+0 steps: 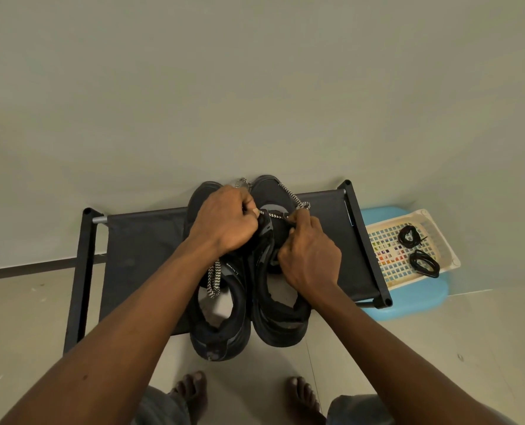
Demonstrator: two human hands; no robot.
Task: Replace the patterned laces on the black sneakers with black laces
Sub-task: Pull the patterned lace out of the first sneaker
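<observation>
**Hand pose, centre of frame.** Both forearms entered from the bottom corners and met over 2 black sneakers set side by side, toes toward the wall.

- Left hand (224, 219): knuckles up, fingers curled tight, thumb tip showing at its right edge. It gripped the eyelet edge of the right-frame sneaker (281, 311) near the tongue.
- Right hand (308, 253): back of hand toward the camera, fingers curled, tips pinching the patterned lace (289, 191) at the opposite eyelet row. The lace ran approx. across the tongue between the 2 hands, w/ its free length looping up past the toe.
- Left-frame sneaker (221, 317): untouched; partly covered by the left wrist. Its own lace end (214, 280) hung loose into the shoe opening.

**Task items.** Sneakers sat on a black fabric rack (138, 246), heels overhanging the near edge. 2 coiled black laces (425, 263) lay in a cream basket (448, 259) at right of frame, well apart from the hands. The basket rested on a blue stool (414, 302).

**Other.** Bare feet (190, 391) showed at bottom centre.
</observation>
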